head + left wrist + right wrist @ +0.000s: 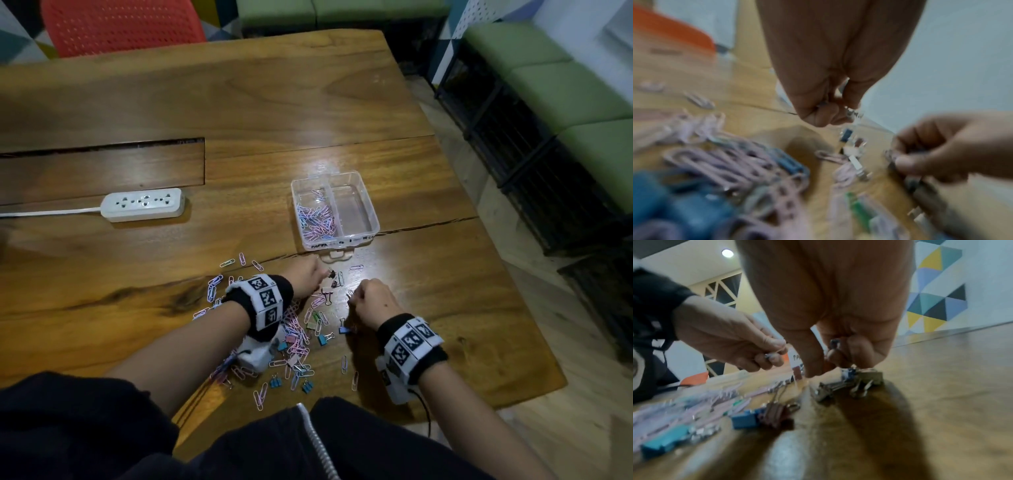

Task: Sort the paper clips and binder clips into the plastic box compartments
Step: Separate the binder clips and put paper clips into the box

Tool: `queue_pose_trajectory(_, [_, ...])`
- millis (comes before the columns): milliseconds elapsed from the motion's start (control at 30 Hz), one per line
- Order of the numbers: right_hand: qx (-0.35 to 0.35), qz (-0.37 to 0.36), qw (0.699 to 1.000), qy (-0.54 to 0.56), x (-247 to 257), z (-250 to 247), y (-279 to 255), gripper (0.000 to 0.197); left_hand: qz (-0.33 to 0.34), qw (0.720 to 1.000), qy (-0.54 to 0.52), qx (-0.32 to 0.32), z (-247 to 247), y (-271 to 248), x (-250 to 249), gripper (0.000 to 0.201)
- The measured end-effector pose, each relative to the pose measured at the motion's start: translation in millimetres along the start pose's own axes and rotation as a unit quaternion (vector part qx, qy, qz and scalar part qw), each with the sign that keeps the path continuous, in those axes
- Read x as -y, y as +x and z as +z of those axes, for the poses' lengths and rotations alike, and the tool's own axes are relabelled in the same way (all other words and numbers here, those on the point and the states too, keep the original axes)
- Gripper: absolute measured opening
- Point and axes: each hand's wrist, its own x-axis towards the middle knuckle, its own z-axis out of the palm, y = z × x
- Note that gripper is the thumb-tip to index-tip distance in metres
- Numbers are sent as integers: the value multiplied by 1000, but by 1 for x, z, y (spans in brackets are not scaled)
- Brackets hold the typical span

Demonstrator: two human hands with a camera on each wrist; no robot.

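My left hand (305, 275) was curled low over the wooden table (308, 102), its fingers pinching small metal clips, though the blur kept me from telling which kind. My right hand (371, 301) was also curled, just right of the left, its fingertips down on a little bunch of binder clips (859, 382) and a small clip caught between finger and thumb. Both hands sat near the table's front edge, just in front of the plastic box (371, 212).

The box stood open toward the right edge of the table, a divider splitting it into two compartments. The left compartment held a heap of pink and blue paper clips (317, 222); the right one looked bare to me. Handwriting ran along its front wall, too small to read.

The unsorted pile of paper clips (296, 337) spread under and beside my left wrist, mostly pink and pale blue, with blue binder clips (323, 339) mixed in and a few more at the near edge of the pile. A few loose clips lay between the pile and the box.

A white power strip (144, 205) lay toward the table's left edge, its cable running off to the left. An orange chair (120, 27) stood behind the far edge.
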Motion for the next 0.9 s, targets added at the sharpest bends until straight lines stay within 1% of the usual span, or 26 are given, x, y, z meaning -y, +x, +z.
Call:
queue_pose_trajectory(33, [3, -10, 999, 39, -6, -1, 0, 7, -10, 996, -92, -3, -1, 1, -3, 10])
queue_pose_trajectory(67, [3, -17, 996, 86, -11, -4, -1, 7, -24, 983, -181, 6, -2, 2, -7, 6])
queue_pose_trajectory(100, [-3, -17, 990, 143, -17, -10, -2, 14, -37, 965, -259, 26, -4, 4, -10, 9])
queue_pose_trajectory(133, [-3, -6, 976, 217, -20, -17, -5, 21, -51, 944, -323, 52, -5, 5, -14, 14])
queue_pose_trajectory(200, [15, 24, 927, 374, -23, -33, -12, 26, -73, 905, -410, 90, -6, 6, -23, 22])
queue_pose_trajectory(233, [32, 30, 899, 436, -24, -41, -15, 26, -79, 892, -434, 98, -5, 6, -27, 22])
queue_pose_trajectory(267, [54, 32, 874, 481, -26, -48, -18, 25, -85, 887, -443, 97, -3, 8, -30, 20])
queue_pose_trajectory(300, [77, 34, 851, 518, -27, -54, -19, 24, -83, 897, -426, 85, 0, 9, -33, 19])
queue_pose_trajectory(333, [99, 34, 830, 548, -27, -57, -19, 21, -67, 922, -376, 62, 2, 12, -35, 20])
queue_pose_trajectory(367, [114, 40, 815, 566, -28, -59, -17, 18, -34, 955, -294, 34, 5, 14, -35, 21])
queue_pose_trajectory(400, [124, 47, 807, 576, -29, -61, -15, 17, 8, 983, -181, 7, 7, 16, -34, 22])
queue_pose_trajectory(433, [132, 54, 802, 580, -29, -61, -13, 17, 46, 998, -49, -6, 9, 18, -34, 18])
queue_pose_trajectory(467, [139, 58, 796, 586, -28, -62, -10, 17, 77, 994, 77, -9, 10, 18, -33, 16])
queue_pose_trajectory(500, [148, 64, 785, 598, -26, -62, -7, 17, 101, 980, 174, -9, 11, 19, -32, 22])
queue_pose_trajectory(533, [156, 72, 771, 613, -23, -62, -4, 18, 116, 963, 242, -7, 12, 21, -30, 29])
queue_pose_trajectory(567, [158, 82, 762, 623, -20, -61, 0, 19, 120, 952, 282, -7, 12, 22, -30, 31])
queue_pose_trajectory(600, [155, 87, 763, 622, -17, -61, 4, 22, 120, 943, 310, -12, 14, 23, -29, 31])
queue_pose_trajectory(633, [145, 87, 776, 607, -13, -61, 9, 25, 117, 937, 328, -15, 15, 24, -28, 29])
queue_pose_trajectory(667, [131, 86, 800, 579, -9, -60, 13, 27, 116, 932, 342, -19, 16, 24, -26, 28])
queue_pose_trajectory(700, [112, 84, 833, 535, -5, -59, 17, 27, 118, 928, 351, -22, 17, 23, -26, 28])
queue_pose_trajectory(767, [61, 69, 913, 397, 1, -53, 24, 24, 125, 922, 366, -31, 18, 20, -24, 30])
queue_pose_trajectory(800, [36, 50, 946, 317, 3, -50, 29, 22, 130, 924, 359, -38, 18, 18, -23, 30])
queue_pose_trajectory(833, [16, 28, 970, 241, 4, -46, 33, 19, 132, 930, 339, -44, 18, 15, -23, 30])
queue_pose_trajectory(867, [2, 10, 986, 169, 5, -43, 36, 15, 130, 941, 308, -46, 17, 14, -21, 29])
queue_pose_trajectory(900, [-5, -2, 994, 106, 6, -40, 38, 14, 123, 957, 256, -52, 16, 12, -20, 25])
